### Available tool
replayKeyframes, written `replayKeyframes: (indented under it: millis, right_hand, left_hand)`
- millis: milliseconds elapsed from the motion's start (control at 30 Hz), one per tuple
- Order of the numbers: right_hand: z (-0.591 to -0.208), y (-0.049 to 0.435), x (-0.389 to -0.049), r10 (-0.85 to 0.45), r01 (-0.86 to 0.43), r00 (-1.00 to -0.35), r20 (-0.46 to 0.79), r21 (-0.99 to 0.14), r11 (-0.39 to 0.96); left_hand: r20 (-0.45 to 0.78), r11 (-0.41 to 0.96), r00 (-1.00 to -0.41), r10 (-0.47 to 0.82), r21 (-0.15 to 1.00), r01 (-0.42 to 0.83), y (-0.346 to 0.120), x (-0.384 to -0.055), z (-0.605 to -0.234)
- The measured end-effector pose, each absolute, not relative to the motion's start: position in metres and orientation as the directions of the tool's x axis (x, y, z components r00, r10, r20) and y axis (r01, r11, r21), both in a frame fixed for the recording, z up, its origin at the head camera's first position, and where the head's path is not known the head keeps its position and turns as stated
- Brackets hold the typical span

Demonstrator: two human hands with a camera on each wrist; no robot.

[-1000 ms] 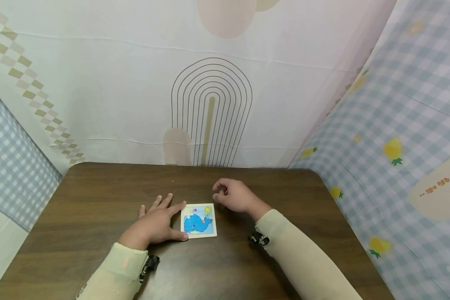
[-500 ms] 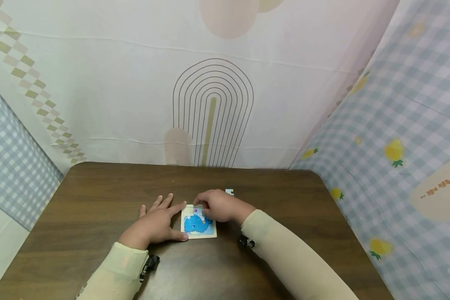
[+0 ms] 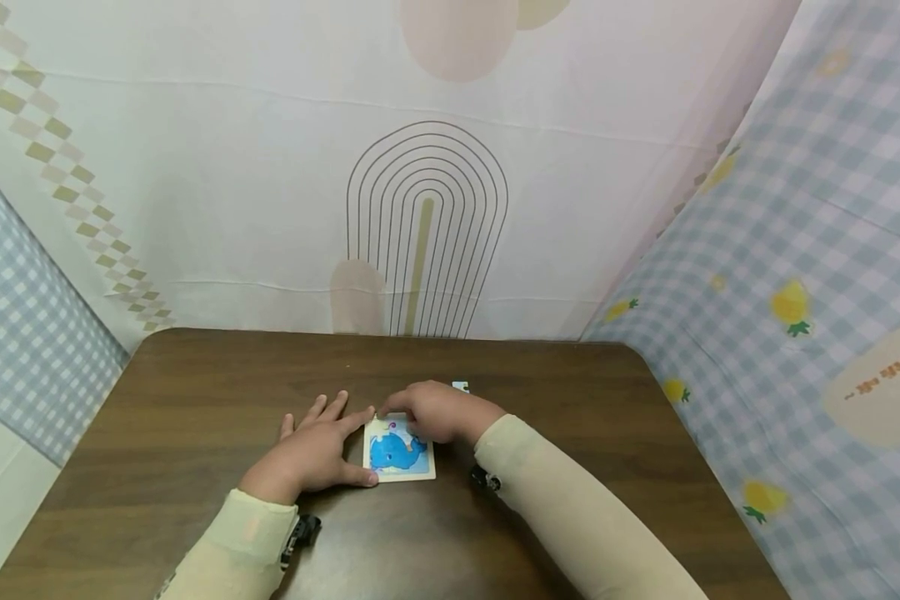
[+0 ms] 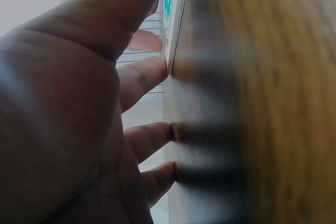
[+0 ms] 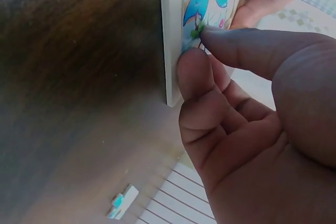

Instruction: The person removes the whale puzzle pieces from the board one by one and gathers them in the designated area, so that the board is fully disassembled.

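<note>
A small square jigsaw puzzle (image 3: 394, 453) with a blue whale on it lies flat on the table. My left hand (image 3: 311, 454) rests at its left side, fingers spread, with thumb and index finger touching the frame's edge. In the left wrist view, the other fingertips of the left hand (image 4: 142, 129) meet the tabletop. My right hand (image 3: 444, 412) covers the puzzle's upper right, its index finger reaching along the top edge. Seen from the right wrist, the right hand (image 5: 231, 108) has its thumb over the picture and other fingers bent; whether a piece is between them is hidden.
A loose puzzle piece (image 3: 461, 387) lies on the brown wooden table (image 3: 555, 392) just beyond the right hand. A patterned white cloth (image 3: 270, 192) hangs behind the table's far edge, and a blue checked cloth (image 3: 817, 208) hangs at the right.
My right hand has moved left and nearer, from beside the puzzle to over its upper part. This uncovers the loose piece. The left hand stays at the puzzle's edge.
</note>
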State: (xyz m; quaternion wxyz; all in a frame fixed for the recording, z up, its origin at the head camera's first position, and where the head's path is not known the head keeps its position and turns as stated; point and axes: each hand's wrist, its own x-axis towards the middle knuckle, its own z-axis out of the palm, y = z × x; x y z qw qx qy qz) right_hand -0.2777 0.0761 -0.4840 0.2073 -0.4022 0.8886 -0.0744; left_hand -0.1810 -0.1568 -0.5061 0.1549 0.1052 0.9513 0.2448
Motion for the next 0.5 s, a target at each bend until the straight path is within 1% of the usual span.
replayKeyframes:
  millis: [133,500]
  right_hand:
    - [-0.484,0.073,-0.277,-0.754,-0.714,-0.58,-0.308,-0.253,0.653]
    - [-0.477,0.068,-0.261,-0.731,-0.726,-0.62,-0.284,-0.144,0.672]
  left_hand:
    - [-0.243,0.857,-0.93,0.276,0.5,0.123,-0.157,-0.181,-0.507]
    - [-0.243,0.853,-0.929,0.277,0.508,0.121,-0.157,-0.18,-0.506]
